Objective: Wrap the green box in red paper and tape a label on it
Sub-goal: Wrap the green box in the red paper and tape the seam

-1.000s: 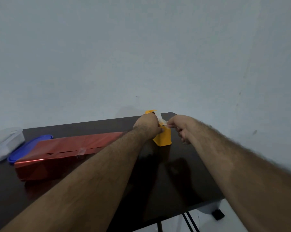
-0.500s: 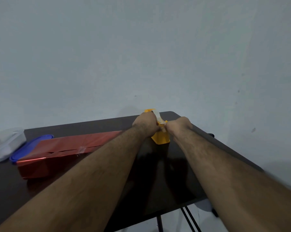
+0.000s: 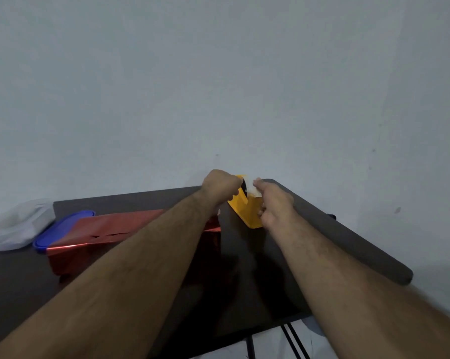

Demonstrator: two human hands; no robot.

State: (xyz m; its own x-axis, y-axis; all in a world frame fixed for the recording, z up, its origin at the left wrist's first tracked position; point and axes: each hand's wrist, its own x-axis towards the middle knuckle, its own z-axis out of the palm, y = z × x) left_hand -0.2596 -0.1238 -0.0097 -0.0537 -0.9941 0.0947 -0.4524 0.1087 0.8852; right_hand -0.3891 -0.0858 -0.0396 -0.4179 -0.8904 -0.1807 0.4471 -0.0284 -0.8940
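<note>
Tape (image 3: 249, 187) is now pinched by both the left hand (image 3: 220, 189) and right hand (image 3: 273, 203) above the dispenser (image 3: 247, 211), lifted higher than 0.5 s ago; a strip for the parcel (image 3: 110, 233) left of it seems nearly free

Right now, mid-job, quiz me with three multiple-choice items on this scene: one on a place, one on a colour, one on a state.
1. Where is the yellow tape dispenser?
A. near the table's far edge
B. on the red-wrapped box
C. on the floor

2. What colour is the lid beside the red-wrapped box?
A. green
B. blue
C. white

3. What is the right hand doing?
A. lying flat on the table
B. holding the lid
C. pinching a strip of tape at the dispenser

Answers:
1 A: it stands on the table near the wall.
2 B: its rim shows blue.
3 C: thumb and finger meet on the pale strip, the left hand steadying the dispenser.
</note>
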